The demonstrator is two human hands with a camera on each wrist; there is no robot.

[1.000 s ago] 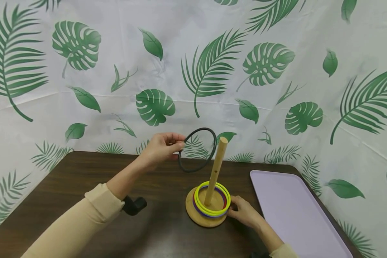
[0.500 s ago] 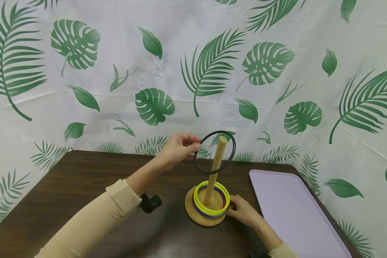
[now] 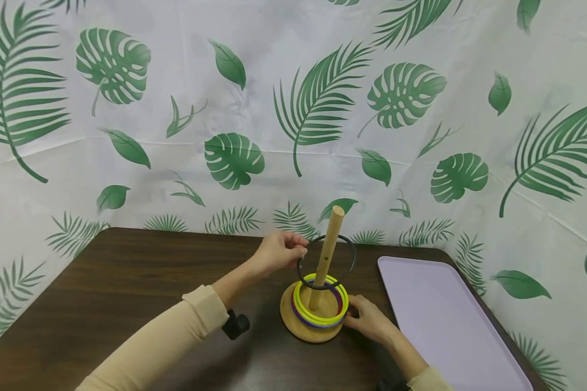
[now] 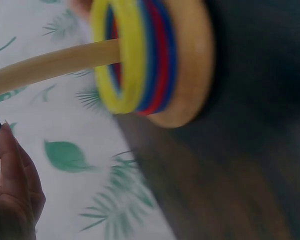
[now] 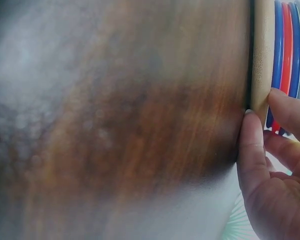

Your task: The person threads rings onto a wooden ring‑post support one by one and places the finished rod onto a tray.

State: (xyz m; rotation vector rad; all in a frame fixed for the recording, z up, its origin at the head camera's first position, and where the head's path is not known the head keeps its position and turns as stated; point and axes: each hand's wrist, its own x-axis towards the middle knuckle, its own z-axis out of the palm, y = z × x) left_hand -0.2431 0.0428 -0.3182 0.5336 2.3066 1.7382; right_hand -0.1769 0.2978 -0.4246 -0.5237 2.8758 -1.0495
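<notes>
Dark wooden table (image 3: 127, 293). Round wooden peg base (image 3: 289, 323) stands near middle; lilac tray (image 3: 445, 320) lies along right edge, near far corner.

A dark wooden table (image 3: 117, 282) carries a pale lilac tray (image 3: 440, 320) at its right side — behind both hangs a white backdrop (image 3: 283, 81) printed with green leaves.

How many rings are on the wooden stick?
4: a black ring partway down the peg, pinched by the left hand, and yellow, red and blue rings stacked at the base. More may be hidden.
</notes>
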